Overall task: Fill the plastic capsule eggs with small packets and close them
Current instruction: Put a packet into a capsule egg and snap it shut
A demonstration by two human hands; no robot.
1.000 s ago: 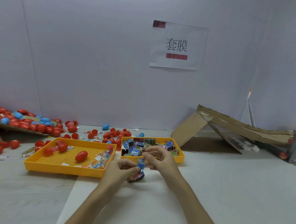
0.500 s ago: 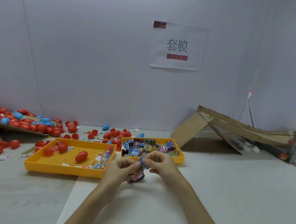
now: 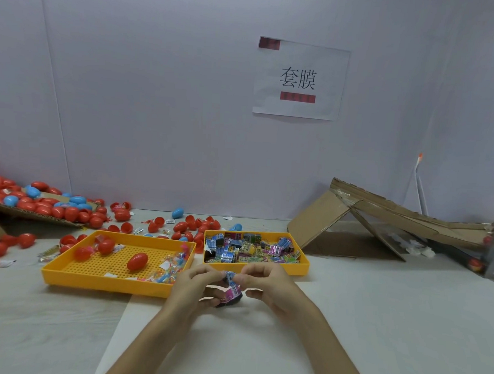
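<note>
Crowded worktop [image 3: 376, 322]. Two orange trays: left tray [image 3: 106, 283] holding one closed red egg [image 3: 137, 261] mid-floor, some three more at far corner; right tray [image 3: 305, 264] heaped with packets [image 3: 251, 250], uncountable. Dozens of eggs [image 3: 47, 208] loose far left. Near trays, left hand [image 3: 190, 287] and right hand [image 3: 272, 285], fingers [image 3: 253, 270] pinching one blue packet [image 3: 230, 277]. Filling step, seemingly; closing ahead, likely many eggs left.

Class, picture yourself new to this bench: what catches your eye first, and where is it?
The heap of red and blue capsule eggs spilling across the far left. Mid-table, a yellow tray brims with colourful packets. In front, the left hand and right hand pinch small printed packets.
</note>
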